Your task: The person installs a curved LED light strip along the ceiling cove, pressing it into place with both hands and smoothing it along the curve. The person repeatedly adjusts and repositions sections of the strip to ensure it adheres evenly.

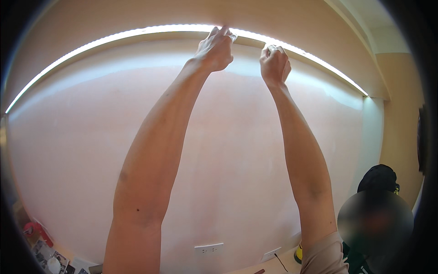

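A glowing white light strip runs along the underside of a pale wooden panel overhead. Both my arms reach up to it. My left hand is at the middle of the strip, fingers bent and one fingertip touching the panel beside the light. Something small and whitish shows by its fingertips, too bright to make out. A little to the right, my right hand is closed just under the strip, fingertips pinched together near its edge. What that pinch holds, if anything, is hidden by the fingers and glare.
A pale wall stands behind my arms, with a white socket plate and a second outlet with a black cord. At lower right is another person in a black cap. A red tool-like object lies at lower left.
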`<state>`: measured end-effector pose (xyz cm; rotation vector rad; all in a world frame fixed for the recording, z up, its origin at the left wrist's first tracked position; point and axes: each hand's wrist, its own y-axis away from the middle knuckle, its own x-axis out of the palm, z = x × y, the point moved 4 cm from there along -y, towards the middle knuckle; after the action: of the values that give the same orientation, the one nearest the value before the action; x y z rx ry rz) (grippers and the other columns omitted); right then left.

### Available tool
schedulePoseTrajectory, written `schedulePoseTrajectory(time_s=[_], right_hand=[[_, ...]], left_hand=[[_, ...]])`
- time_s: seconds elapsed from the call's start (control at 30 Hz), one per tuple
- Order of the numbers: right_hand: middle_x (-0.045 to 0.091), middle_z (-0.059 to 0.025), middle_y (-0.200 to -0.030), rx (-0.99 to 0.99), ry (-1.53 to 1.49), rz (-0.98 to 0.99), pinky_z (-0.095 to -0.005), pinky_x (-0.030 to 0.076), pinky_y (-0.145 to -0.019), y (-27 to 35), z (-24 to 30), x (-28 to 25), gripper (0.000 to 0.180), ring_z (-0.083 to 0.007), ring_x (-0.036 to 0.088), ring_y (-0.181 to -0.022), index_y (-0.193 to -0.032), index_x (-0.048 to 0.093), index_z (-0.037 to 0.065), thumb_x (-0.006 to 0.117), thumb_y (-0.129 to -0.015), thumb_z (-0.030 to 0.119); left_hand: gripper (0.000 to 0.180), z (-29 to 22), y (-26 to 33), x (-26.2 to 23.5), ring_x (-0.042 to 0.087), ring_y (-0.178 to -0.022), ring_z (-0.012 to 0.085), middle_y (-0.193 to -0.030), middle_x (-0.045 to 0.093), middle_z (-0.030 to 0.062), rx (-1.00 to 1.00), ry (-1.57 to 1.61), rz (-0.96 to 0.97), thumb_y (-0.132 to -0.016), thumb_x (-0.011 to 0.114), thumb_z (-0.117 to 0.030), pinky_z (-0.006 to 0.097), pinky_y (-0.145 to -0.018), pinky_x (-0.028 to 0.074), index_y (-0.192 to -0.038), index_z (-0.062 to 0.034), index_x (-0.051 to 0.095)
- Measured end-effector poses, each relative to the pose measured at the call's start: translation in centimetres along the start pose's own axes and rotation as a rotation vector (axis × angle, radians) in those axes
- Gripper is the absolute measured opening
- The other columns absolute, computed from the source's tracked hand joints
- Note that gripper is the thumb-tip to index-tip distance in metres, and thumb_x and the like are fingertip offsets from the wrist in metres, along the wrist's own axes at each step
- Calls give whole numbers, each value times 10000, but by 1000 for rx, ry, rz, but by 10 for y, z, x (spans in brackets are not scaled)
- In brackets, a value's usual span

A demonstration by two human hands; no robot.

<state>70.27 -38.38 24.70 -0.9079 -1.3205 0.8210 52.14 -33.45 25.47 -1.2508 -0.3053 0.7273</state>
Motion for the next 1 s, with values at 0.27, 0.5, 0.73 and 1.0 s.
schedulePoseTrajectory(time_s=[0.27, 0.5, 0.73, 1.0], right_hand=[[712, -141, -954, -185, -67, 118, -454, 560, -741, 57, 40, 48, 174, -340, 702, -857, -906, 730, 69, 605, -964, 176], [712, -124, -967, -27, -31, 69, -452, 567, -710, 75, -8, 53, 129, -331, 706, -818, -872, 738, 76, 652, -922, 158], [710, -95, -1007, -121, -21, 129, -436, 573, -737, 70, -6, 62, 166, -312, 708, -855, -939, 742, 90, 637, -959, 216], [705, -121, -979, -214, -33, 66, -435, 574, -650, 76, 4, 73, 87, -310, 706, -719, -826, 701, 81, 699, -841, 167]], left_hand=[[555, 22, 31, 51, 394, -1420, 338, -1553, 411, 98, -66, 34, 20, -842, 606, 0, 487, -1061, 510, -1395, 20, 577], [635, 17, 48, 81, 387, -1415, 341, -1561, 397, 103, -111, 19, 49, -805, 623, 10, 498, -1070, 500, -1435, -33, 555], [658, 27, 45, 76, 410, -1375, 319, -1548, 407, 98, -92, -41, 66, -782, 581, 49, 459, -1054, 520, -1437, -3, 540], [719, 18, 37, 85, 393, -1402, 312, -1557, 393, 113, -98, -101, 107, -790, 563, 42, 462, -1077, 505, -1501, -12, 466]])
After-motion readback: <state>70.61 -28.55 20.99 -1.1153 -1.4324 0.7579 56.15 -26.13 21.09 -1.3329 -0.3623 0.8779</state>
